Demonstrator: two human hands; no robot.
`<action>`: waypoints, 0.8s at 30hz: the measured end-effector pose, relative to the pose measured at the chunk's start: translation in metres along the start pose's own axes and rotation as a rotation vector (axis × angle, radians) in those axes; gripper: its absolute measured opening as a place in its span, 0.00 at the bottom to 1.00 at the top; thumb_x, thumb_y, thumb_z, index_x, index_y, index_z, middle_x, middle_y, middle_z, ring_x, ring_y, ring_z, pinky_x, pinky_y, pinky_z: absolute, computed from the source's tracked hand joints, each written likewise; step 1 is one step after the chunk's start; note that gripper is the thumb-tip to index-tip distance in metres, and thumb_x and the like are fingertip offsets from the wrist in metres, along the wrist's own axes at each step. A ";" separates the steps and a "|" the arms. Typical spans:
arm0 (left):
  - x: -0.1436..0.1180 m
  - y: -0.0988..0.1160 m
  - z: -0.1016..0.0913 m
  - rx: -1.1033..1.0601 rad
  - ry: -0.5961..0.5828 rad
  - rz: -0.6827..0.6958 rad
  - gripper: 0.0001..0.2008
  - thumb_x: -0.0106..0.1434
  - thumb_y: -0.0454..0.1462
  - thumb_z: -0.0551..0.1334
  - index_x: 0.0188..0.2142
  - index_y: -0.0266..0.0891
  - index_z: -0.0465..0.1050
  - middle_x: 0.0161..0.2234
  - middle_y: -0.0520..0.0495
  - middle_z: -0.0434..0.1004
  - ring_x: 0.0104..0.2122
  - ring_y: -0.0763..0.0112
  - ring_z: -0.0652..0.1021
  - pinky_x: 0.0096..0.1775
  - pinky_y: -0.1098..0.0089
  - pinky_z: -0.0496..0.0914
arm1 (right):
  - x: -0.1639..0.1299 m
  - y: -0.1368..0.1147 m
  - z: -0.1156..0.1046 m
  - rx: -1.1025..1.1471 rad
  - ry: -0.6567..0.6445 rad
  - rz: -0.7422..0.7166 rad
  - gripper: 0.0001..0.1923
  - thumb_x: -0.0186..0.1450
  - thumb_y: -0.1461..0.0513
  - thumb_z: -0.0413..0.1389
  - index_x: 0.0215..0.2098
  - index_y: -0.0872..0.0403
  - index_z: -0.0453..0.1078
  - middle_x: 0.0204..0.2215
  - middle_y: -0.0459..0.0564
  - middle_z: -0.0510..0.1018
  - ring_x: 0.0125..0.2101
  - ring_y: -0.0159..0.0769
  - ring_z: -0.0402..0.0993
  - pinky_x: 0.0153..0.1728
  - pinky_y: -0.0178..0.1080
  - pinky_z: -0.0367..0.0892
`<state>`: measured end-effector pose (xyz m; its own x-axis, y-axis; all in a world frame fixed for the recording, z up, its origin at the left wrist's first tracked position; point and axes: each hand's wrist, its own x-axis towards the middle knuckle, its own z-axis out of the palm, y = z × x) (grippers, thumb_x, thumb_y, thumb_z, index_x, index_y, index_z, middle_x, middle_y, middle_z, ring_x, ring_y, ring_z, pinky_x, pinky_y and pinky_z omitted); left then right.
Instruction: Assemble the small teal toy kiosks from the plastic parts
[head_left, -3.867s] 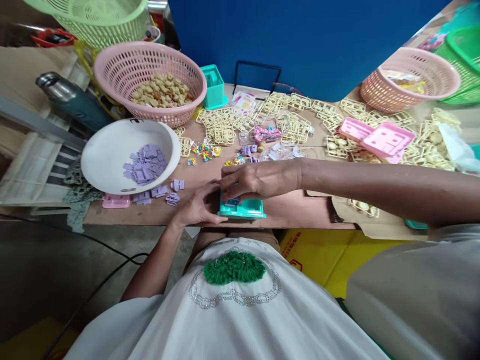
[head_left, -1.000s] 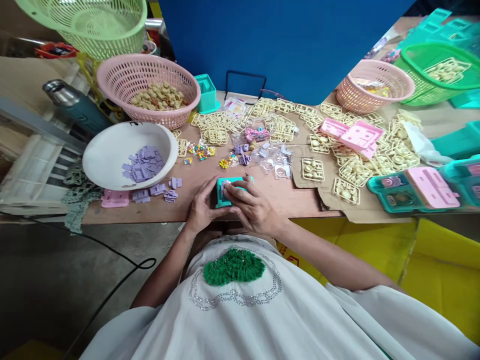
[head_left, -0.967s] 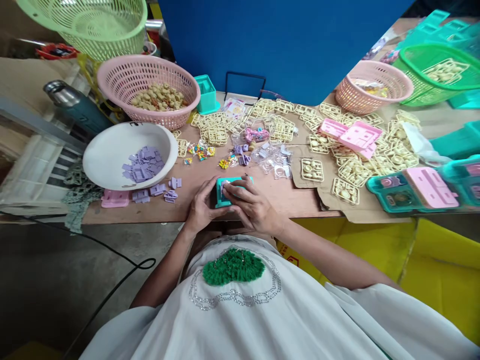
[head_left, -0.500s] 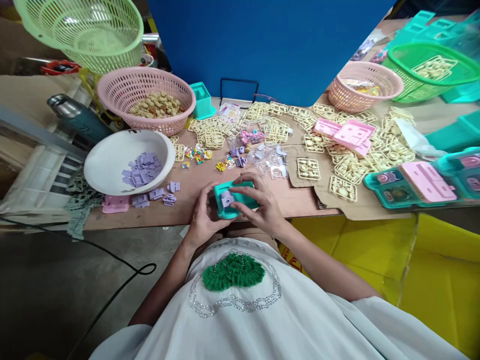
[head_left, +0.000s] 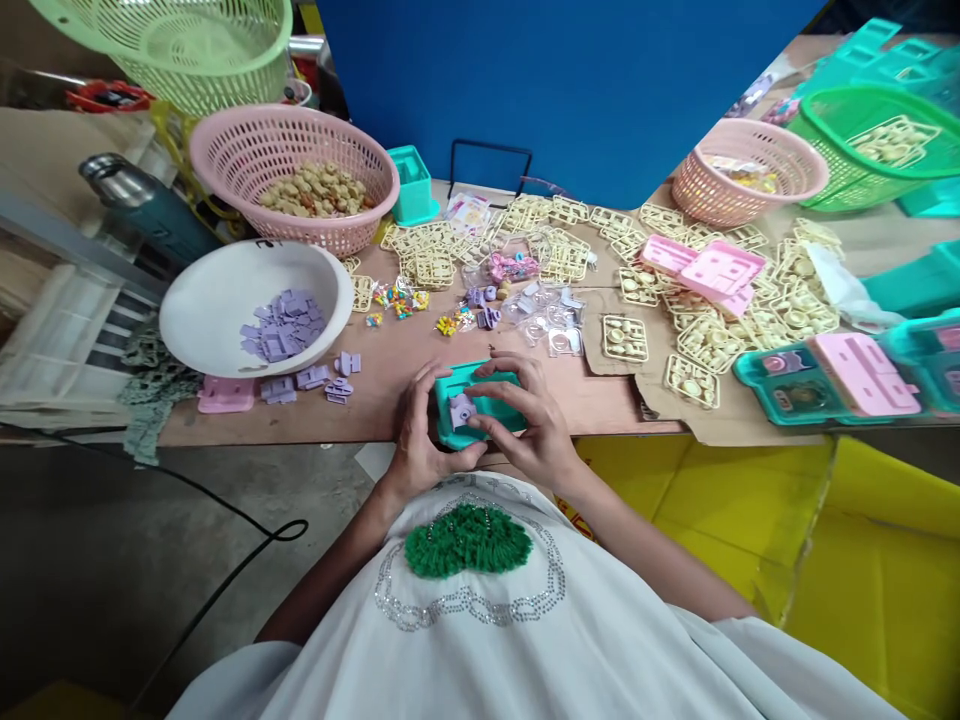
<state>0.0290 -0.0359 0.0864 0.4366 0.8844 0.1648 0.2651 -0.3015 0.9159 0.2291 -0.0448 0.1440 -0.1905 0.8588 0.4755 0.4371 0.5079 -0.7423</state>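
A small teal plastic box (head_left: 496, 410) is held at the table's front edge, its hollow side facing up. My left hand (head_left: 417, 445) wraps round its left side, thumb along the near edge and fingers at the far left corner. Inside the box, at its left end, sits a light purple plastic piece (head_left: 460, 411) with a round detail in the middle. The thumb and forefinger of my right hand (head_left: 541, 432) reach into the box and close on this piece's right side. My other right fingers curl over the box's far side.
Loose purple pieces (head_left: 343, 364) lie to the left, beside a white bowl (head_left: 180, 320) of similar ones. Behind are a pink basket (head_left: 217, 150), small colourful bags (head_left: 401, 298) and cream part frames (head_left: 625, 338). Teal and pink cases (head_left: 862, 375) stand at the right.
The view has shifted slightly. Both hands still hold the box, with the purple piece at its left end. My right thumb and forefinger have moved a little on the piece.
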 end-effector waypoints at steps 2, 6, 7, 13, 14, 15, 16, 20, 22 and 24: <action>0.001 0.002 0.002 0.004 0.151 0.030 0.49 0.56 0.42 0.77 0.70 0.49 0.53 0.73 0.35 0.57 0.74 0.42 0.62 0.72 0.43 0.61 | 0.000 -0.002 0.001 -0.011 -0.007 0.017 0.10 0.72 0.60 0.63 0.52 0.48 0.78 0.53 0.57 0.75 0.59 0.51 0.72 0.63 0.60 0.69; 0.003 0.006 0.005 0.023 0.221 0.077 0.48 0.53 0.42 0.77 0.69 0.46 0.57 0.70 0.33 0.63 0.71 0.41 0.65 0.71 0.42 0.62 | 0.001 -0.002 0.001 -0.026 -0.017 0.023 0.11 0.72 0.60 0.63 0.53 0.47 0.77 0.55 0.56 0.74 0.59 0.52 0.72 0.63 0.60 0.70; 0.003 0.007 0.006 0.027 0.227 0.086 0.48 0.53 0.42 0.77 0.69 0.46 0.57 0.70 0.33 0.63 0.71 0.40 0.66 0.71 0.42 0.62 | 0.001 -0.001 0.001 -0.027 -0.017 0.022 0.11 0.72 0.60 0.63 0.53 0.46 0.77 0.55 0.56 0.74 0.59 0.52 0.72 0.63 0.60 0.70; -0.002 0.013 0.009 0.085 0.260 0.101 0.47 0.53 0.43 0.77 0.68 0.45 0.58 0.71 0.31 0.61 0.71 0.39 0.66 0.69 0.43 0.65 | -0.008 0.002 0.000 0.008 0.039 0.081 0.17 0.69 0.55 0.68 0.56 0.45 0.76 0.58 0.57 0.72 0.61 0.54 0.72 0.62 0.60 0.71; -0.003 0.014 0.009 0.101 0.258 0.104 0.48 0.53 0.43 0.78 0.68 0.45 0.57 0.71 0.30 0.60 0.72 0.39 0.65 0.69 0.43 0.65 | -0.011 0.001 0.001 0.005 0.052 0.090 0.18 0.69 0.55 0.68 0.56 0.45 0.76 0.59 0.57 0.72 0.62 0.54 0.72 0.63 0.60 0.71; -0.004 0.014 0.010 0.116 0.249 0.109 0.48 0.52 0.44 0.78 0.67 0.45 0.58 0.72 0.30 0.59 0.72 0.38 0.64 0.69 0.42 0.65 | -0.013 0.000 0.001 -0.003 0.065 0.094 0.18 0.69 0.54 0.68 0.55 0.45 0.76 0.60 0.57 0.72 0.63 0.55 0.71 0.63 0.60 0.71; -0.006 0.015 0.010 0.131 0.238 0.113 0.48 0.52 0.44 0.79 0.67 0.45 0.58 0.72 0.30 0.58 0.73 0.38 0.63 0.69 0.42 0.65 | -0.016 -0.001 0.001 -0.015 0.081 0.092 0.17 0.69 0.54 0.68 0.54 0.45 0.76 0.60 0.57 0.72 0.63 0.56 0.71 0.63 0.60 0.70; -0.008 0.018 0.012 0.159 0.225 0.124 0.50 0.50 0.43 0.81 0.67 0.45 0.57 0.73 0.28 0.56 0.73 0.37 0.63 0.69 0.42 0.65 | -0.025 -0.007 0.003 -0.098 0.153 0.081 0.15 0.68 0.54 0.69 0.48 0.47 0.72 0.61 0.59 0.72 0.64 0.57 0.70 0.63 0.62 0.70; -0.008 0.020 0.013 0.169 0.240 0.133 0.51 0.49 0.41 0.81 0.67 0.45 0.57 0.73 0.28 0.56 0.73 0.37 0.63 0.69 0.42 0.65 | -0.027 -0.009 0.003 -0.153 0.165 0.075 0.15 0.68 0.55 0.69 0.47 0.47 0.71 0.62 0.59 0.72 0.64 0.58 0.69 0.62 0.62 0.69; -0.008 0.022 0.015 0.179 0.245 0.144 0.50 0.49 0.41 0.81 0.66 0.45 0.58 0.73 0.29 0.56 0.73 0.37 0.63 0.69 0.42 0.65 | -0.029 -0.010 0.003 -0.206 0.156 0.048 0.13 0.68 0.55 0.68 0.46 0.47 0.71 0.62 0.58 0.71 0.65 0.58 0.68 0.63 0.63 0.68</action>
<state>0.0441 -0.0550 0.0998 0.2666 0.8809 0.3910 0.3722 -0.4684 0.8013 0.2276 -0.0741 0.1360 -0.0345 0.8531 0.5206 0.6152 0.4287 -0.6616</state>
